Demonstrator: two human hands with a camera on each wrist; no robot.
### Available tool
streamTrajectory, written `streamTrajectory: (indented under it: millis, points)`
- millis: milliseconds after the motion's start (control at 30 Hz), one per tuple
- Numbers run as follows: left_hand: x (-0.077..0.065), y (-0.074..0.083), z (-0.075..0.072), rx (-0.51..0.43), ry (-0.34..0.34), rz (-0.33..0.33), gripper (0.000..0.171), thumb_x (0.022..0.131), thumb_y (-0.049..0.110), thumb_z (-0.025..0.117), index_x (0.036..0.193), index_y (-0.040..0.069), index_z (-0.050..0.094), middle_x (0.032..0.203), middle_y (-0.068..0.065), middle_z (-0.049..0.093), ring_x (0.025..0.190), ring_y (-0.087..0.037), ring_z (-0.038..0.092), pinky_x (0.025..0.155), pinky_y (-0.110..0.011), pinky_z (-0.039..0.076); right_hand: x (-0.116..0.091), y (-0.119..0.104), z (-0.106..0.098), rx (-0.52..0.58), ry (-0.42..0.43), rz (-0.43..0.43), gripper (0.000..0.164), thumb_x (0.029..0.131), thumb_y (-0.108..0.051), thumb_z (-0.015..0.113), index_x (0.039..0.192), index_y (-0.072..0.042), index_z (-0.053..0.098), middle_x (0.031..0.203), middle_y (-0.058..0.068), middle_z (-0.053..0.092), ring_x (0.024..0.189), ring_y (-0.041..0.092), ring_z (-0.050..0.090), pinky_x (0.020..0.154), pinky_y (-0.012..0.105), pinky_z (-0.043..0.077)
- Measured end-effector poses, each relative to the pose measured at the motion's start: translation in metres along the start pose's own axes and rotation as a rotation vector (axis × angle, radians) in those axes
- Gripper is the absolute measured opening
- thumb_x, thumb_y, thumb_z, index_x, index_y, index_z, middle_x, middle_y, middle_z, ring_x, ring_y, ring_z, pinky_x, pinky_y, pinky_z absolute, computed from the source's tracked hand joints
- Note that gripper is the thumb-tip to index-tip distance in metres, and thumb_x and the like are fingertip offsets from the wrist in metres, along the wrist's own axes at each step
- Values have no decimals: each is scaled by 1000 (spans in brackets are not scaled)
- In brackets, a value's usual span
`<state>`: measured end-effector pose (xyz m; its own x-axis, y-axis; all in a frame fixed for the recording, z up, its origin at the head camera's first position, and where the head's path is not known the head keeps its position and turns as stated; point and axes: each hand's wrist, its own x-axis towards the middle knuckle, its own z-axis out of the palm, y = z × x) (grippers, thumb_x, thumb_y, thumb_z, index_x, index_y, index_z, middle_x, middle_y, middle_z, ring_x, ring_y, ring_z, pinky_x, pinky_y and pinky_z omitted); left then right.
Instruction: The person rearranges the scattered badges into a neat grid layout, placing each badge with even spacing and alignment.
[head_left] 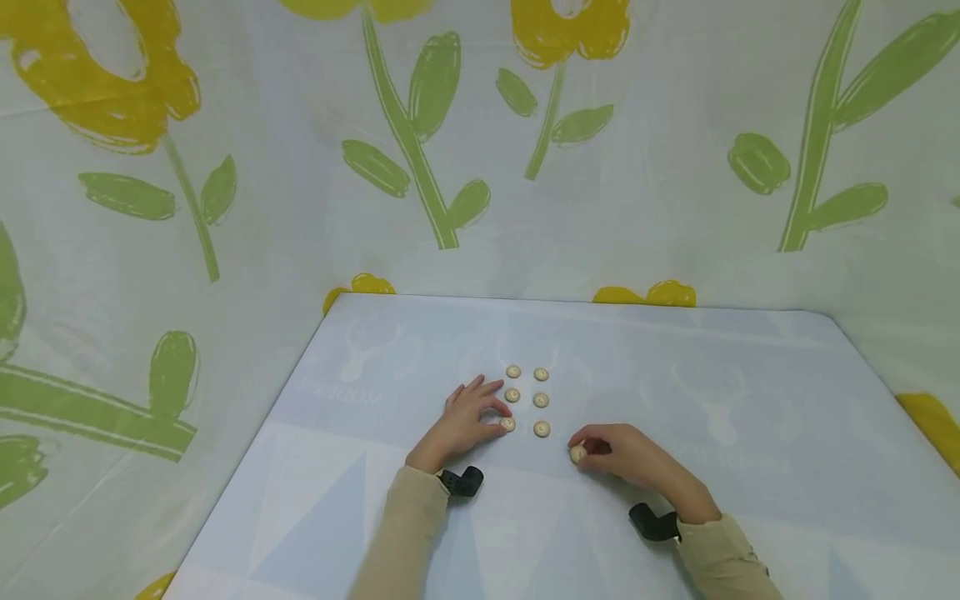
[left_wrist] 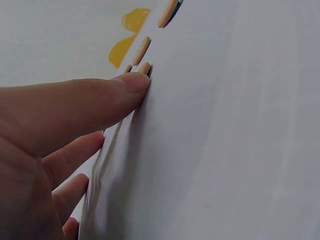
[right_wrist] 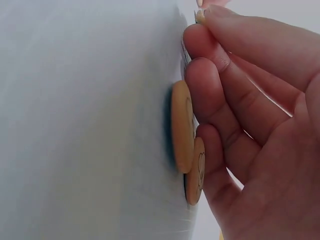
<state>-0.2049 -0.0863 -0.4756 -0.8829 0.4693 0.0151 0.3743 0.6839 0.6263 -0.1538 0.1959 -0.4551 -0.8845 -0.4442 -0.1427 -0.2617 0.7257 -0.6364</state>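
Observation:
In the head view, small round pale wooden discs with dark markings lie on the table in two columns of three. My left hand [head_left: 467, 423] is at the near end of the left column, its thumb and index finger pinching the nearest wooden disc [head_left: 507, 424]; the other fingers are spread. To the right of the columns, my right hand [head_left: 621, 452] pinches another wooden disc [head_left: 577, 454] at the table surface. In the right wrist view that disc is mostly hidden by the fingertips, and two more discs, one a thick-edged wooden disc [right_wrist: 182, 127], lie beside the curled fingers.
The table [head_left: 360, 517] has a pale blue and white patterned cover. Its far edge meets a hanging cloth [head_left: 637, 208] printed with yellow flowers and green leaves, which also runs along the left and right sides. Dark wrist-worn devices, such as the left one [head_left: 465, 482], sit below both hands.

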Motion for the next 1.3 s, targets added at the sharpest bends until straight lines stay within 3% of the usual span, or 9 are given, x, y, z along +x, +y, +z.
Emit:
streamTrajectory:
  millis: [233, 500, 733, 867, 1133, 1300]
  points:
    - [0, -1, 0, 14, -3, -4, 14, 81, 30, 68, 94, 24, 66, 146, -1, 36, 141, -26, 13, 110, -52, 5, 5, 5, -1, 102, 4, 72, 23, 80, -27, 69, 102, -27, 64, 86, -8, 60, 78, 13, 52, 66, 27, 44]
    - [1, 0, -1, 17, -5, 6, 15, 80, 28, 68, 94, 24, 66, 146, -1, 36, 141, -26, 13, 110, -52, 6, 7, 13, -6, 170, -3, 46, 27, 82, -31, 67, 107, -23, 64, 91, -7, 62, 83, 13, 54, 71, 26, 45]
    - [1, 1, -1, 16, -8, -10, 15, 81, 30, 68, 95, 24, 66, 147, 0, 35, 141, -25, 13, 111, -50, 5, 11, 15, -13, 237, 36, 177, 30, 80, -31, 69, 108, -21, 64, 92, -3, 62, 84, 15, 53, 72, 29, 43]
    - [0, 1, 0, 18, -17, -16, 15, 81, 30, 68, 94, 24, 66, 147, 1, 35, 142, -24, 12, 111, -50, 5, 14, 15, -15, 248, 42, 210, 31, 80, -31, 69, 109, -20, 64, 93, -2, 62, 85, 16, 52, 71, 30, 42]
    - [2, 3, 0, 24, -7, 1, 15, 81, 30, 67, 95, 24, 66, 146, 0, 36, 141, -25, 13, 111, -50, 6, 21, 17, -22, 240, 54, 172, 30, 82, -25, 68, 110, -15, 63, 92, 2, 61, 81, 17, 53, 70, 29, 45]
    - [1, 2, -1, 25, -6, -11, 15, 81, 29, 68, 95, 24, 66, 146, 0, 36, 141, -24, 14, 111, -50, 6, 29, 20, -23, 270, 58, 204, 34, 82, -25, 68, 113, -13, 61, 95, 4, 61, 80, 17, 54, 68, 29, 46]
